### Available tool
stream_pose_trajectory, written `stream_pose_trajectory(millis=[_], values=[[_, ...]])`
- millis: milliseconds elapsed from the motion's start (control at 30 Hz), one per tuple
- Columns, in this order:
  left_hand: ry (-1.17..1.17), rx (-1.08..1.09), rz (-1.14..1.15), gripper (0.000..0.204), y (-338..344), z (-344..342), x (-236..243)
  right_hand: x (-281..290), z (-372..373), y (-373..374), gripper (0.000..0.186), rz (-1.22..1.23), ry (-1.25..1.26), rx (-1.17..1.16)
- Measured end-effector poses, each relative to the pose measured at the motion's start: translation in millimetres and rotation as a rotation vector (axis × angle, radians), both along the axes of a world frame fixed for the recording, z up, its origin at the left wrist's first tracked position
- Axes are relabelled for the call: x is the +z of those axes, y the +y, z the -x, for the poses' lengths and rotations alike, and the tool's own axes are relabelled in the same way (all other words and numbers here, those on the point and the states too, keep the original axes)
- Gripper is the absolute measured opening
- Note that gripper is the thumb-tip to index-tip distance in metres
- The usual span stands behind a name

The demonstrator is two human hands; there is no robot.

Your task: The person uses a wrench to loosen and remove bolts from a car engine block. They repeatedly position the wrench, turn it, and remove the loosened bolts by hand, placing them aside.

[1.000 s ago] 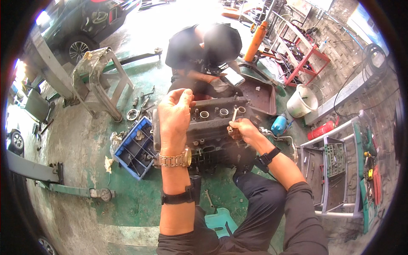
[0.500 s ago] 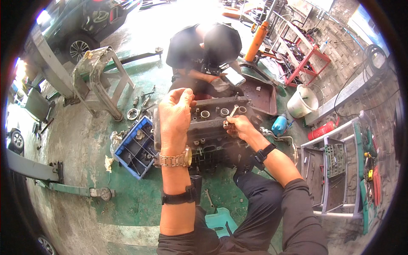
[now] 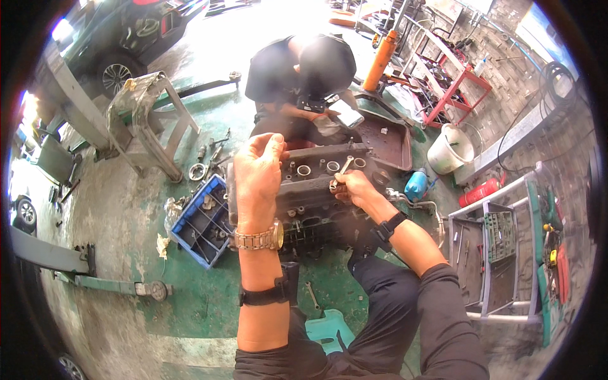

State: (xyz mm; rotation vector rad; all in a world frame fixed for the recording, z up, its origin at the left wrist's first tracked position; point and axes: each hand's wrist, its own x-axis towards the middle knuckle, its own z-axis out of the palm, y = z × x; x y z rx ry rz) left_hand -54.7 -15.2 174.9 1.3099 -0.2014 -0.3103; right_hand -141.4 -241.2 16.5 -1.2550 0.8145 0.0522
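An engine cylinder head (image 3: 303,188) with round openings along its top lies in front of me. My right hand (image 3: 358,190) is closed on a small combination wrench (image 3: 346,166), held tilted over the near right part of the engine. My left hand (image 3: 258,174) is raised above the engine's left end, thumb and fingers pinched together. Whatever sits in that pinch, if anything, is too small to make out. A gold watch and a black strap circle my left arm; another black strap is on my right wrist.
Across the engine a person (image 3: 297,82) crouches, holding a white device (image 3: 345,114). A blue divided parts tray (image 3: 200,221) lies left, a brown drip pan (image 3: 387,142) far right. A grey tool cart (image 3: 491,259) stands right; a loose wrench (image 3: 312,295) is near my legs.
The view has shifted slightly. Both hands keep nearly the same pose; the right still holds the wrench over the engine.
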Motion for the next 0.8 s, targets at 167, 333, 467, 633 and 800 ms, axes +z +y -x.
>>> stream_pose_trajectory(millis=[167, 333, 467, 633, 800], values=[[-0.007, -0.002, -0.036, 0.02, 1.8, -0.1, 0.7, -6.2, -4.3, -1.8, 0.017, -0.04, -0.016, -0.051], [-0.017, -0.001, -0.084, 0.02, 1.9, -1.3, 0.7, -9.9, -9.1, -3.0, 0.022, -0.074, -0.067, -0.056], [-0.007, 0.002, -0.093, 0.02, 1.5, -2.0, -0.1, -11.2, -10.4, -1.1, 0.022, -0.028, -0.059, -0.064], [-0.017, 0.007, -0.106, 0.019, 2.1, -2.9, -1.4, -14.0, -8.2, -4.1, 0.019, 0.026, -0.017, -0.069], [-0.013, 0.015, -0.106, 0.018, 2.3, -4.6, -1.5, -9.6, 17.4, -17.3, 0.014, 0.008, -0.008, -0.073]])
